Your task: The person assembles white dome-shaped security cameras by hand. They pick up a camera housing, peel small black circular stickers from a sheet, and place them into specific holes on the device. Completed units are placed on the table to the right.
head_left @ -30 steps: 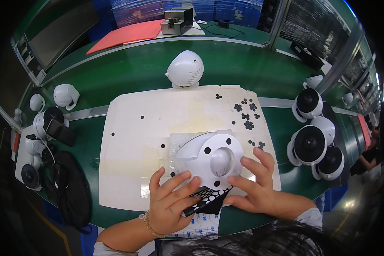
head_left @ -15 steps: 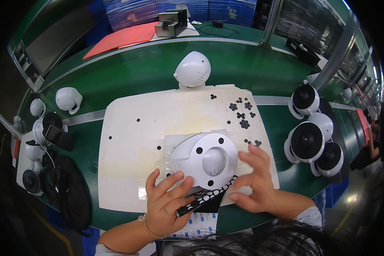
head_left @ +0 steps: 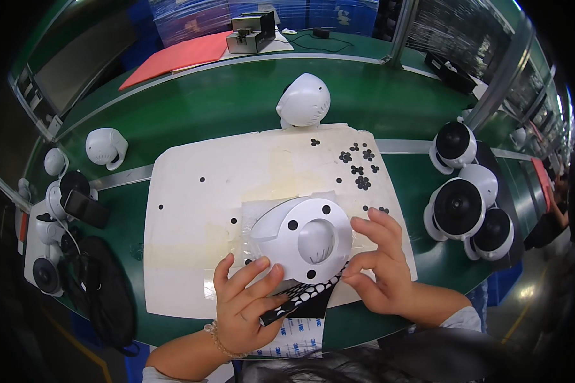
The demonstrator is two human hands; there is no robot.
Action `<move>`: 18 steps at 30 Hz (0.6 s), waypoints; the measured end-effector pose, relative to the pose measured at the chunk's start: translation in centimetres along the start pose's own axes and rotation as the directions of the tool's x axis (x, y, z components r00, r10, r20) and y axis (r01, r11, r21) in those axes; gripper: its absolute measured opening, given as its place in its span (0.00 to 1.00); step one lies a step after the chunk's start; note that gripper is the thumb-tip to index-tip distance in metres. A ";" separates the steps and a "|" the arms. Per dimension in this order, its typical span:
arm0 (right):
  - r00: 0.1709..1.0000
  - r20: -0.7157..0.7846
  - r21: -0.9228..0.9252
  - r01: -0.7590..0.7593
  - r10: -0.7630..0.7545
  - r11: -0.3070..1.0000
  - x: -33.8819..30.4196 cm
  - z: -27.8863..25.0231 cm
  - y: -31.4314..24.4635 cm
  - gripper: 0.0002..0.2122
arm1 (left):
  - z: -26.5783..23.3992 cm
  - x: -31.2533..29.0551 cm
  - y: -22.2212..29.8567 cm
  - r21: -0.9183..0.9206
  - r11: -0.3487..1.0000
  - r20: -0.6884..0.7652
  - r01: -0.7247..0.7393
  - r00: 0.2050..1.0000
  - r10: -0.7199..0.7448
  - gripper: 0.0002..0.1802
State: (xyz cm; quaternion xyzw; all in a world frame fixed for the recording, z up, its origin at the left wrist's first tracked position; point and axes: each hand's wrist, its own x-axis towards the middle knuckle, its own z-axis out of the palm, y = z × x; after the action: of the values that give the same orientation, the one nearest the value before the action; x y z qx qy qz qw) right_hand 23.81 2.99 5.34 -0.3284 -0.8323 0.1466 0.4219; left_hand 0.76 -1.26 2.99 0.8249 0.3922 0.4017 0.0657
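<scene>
A white rounded device housing (head_left: pixel 344 239) lies at the middle of the mat, its ring-shaped base facing up around a round opening. Three black round pads sit on that ring. My left hand (head_left: pixel 248 300) grips a black sheet (head_left: pixel 308 293) with white round holes between thumb and fingers. Its other fingertips rest by the housing's left side. At the sheet's far right end, my right hand (head_left: pixel 384 271) has thumb and index finger pinched together, the other fingers raised beside the ring. What the pinch holds is too small to make out. Printed backing paper (head_left: pixel 294 336) lies beneath the sheet.
On the white mat (head_left: pixel 191 255) lie scattered black pads (head_left: pixel 362 183). One white device (head_left: pixel 305 101) stands behind it. More devices stand at right (head_left: pixel 458 205) and left (head_left: pixel 107 147), near a black bag (head_left: pixel 114 287). A metal box (head_left: pixel 252 33) sits at the back.
My right thumb and index finger have closed together near the sheet's end; they were apart before. The device behind the mat has shifted right. My left hand keeps its grip.
</scene>
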 end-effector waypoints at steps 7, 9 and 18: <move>0.981 0.078 0.187 -0.190 0.179 0.964 0.1 0.1 1.5 0.04 | 0.1 0.0 -0.1 0.013 1.000 -0.001 -0.009 1.000 0.009 0.13; 0.978 0.090 0.215 -0.203 0.187 0.955 0.1 0.2 1.5 0.04 | 0.1 0.0 -0.1 0.013 1.000 -0.004 -0.016 1.000 0.017 0.13; 0.989 0.105 0.112 -0.120 0.108 0.986 -0.1 0.2 2.0 0.05 | 0.4 -0.2 -0.1 0.005 1.000 -0.041 0.025 0.999 -0.025 0.08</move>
State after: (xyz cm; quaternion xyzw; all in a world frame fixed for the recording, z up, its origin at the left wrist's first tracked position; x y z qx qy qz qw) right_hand 24.51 4.38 4.12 -0.3425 -0.8217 0.2355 0.3899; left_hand 0.90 -1.24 2.56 0.8119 0.4048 0.4164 0.0603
